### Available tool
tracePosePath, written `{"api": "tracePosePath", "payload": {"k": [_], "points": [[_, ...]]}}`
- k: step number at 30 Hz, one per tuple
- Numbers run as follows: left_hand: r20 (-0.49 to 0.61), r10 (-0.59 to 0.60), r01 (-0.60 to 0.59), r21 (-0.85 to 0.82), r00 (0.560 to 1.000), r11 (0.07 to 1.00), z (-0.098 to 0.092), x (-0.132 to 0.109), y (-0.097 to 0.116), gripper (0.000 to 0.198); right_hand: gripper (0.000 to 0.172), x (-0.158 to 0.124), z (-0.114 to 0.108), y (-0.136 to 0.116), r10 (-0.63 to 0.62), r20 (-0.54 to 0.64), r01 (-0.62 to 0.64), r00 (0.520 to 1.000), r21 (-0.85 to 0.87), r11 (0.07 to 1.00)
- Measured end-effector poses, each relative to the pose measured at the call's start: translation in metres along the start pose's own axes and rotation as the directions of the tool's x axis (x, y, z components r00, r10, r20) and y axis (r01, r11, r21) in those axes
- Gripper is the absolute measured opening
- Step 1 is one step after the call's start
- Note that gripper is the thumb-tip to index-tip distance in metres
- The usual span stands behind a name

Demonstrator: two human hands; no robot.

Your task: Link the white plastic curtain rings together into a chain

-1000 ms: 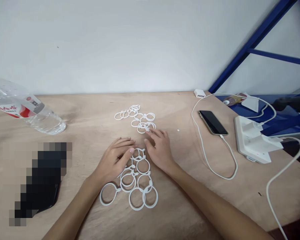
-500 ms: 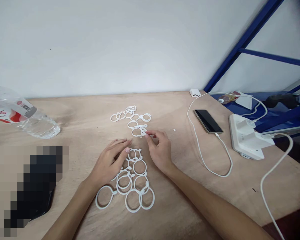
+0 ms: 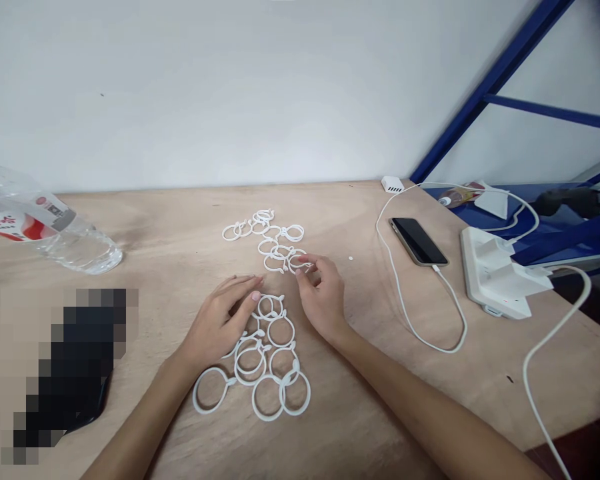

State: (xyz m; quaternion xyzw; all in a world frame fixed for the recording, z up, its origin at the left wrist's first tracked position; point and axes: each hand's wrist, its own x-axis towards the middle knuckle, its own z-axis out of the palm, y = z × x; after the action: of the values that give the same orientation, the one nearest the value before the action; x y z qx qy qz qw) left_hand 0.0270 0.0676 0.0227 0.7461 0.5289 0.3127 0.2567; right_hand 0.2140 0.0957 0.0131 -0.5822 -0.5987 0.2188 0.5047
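Note:
Two groups of white plastic rings lie on the wooden table (image 3: 180, 227). The far pile of rings (image 3: 270, 239) is loose; the near linked rings (image 3: 265, 363) spread toward me. My right hand (image 3: 323, 297) pinches one white ring (image 3: 299, 263) at the near edge of the far pile, between thumb and fingertips. My left hand (image 3: 220, 323) lies flat with fingers stretched out, resting on the upper left part of the near linked rings and covering some of them.
A clear water bottle (image 3: 45, 230) lies on its side at the far left. A blurred dark object (image 3: 65, 373) sits at the near left. At right are a black phone (image 3: 419, 241) on a white cable (image 3: 405, 307), a white power strip (image 3: 495, 273) and a blue metal frame (image 3: 485, 87).
My right hand reached to the near edge of the far pile and closed its fingertips on one ring, lifting it slightly. My left hand stayed on the near rings. The view shifted a little.

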Motion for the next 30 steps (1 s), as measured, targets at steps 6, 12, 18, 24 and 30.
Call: {"api": "tracePosePath", "payload": {"k": [6,12,18,24,30], "points": [[-0.002,0.008,-0.008,0.006,1.000,1.000,0.000,0.000,0.000,0.041,0.021,-0.001,0.006,0.009,-0.076,0.092,0.096,0.993,-0.243,0.965],[-0.007,0.015,-0.015,-0.013,1.000,1.000,0.000,0.001,0.000,0.039,0.013,-0.001,0.005,0.007,-0.062,0.102,0.085,0.993,-0.236,0.968],[-0.023,0.003,-0.003,-0.016,1.000,1.000,0.000,0.001,-0.001,0.039,0.017,-0.002,0.002,0.001,0.009,0.086,-0.006,0.996,-0.030,1.000],[-0.096,0.010,-0.012,-0.025,0.995,1.000,0.002,-0.002,-0.002,0.042,0.014,-0.010,0.001,-0.007,-0.147,0.106,0.137,0.984,0.095,0.986],[-0.325,0.163,-0.141,0.091,0.931,0.986,0.003,-0.009,0.006,0.038,0.024,-0.015,-0.001,-0.013,-0.458,0.327,0.405,0.827,0.220,0.888]]}}
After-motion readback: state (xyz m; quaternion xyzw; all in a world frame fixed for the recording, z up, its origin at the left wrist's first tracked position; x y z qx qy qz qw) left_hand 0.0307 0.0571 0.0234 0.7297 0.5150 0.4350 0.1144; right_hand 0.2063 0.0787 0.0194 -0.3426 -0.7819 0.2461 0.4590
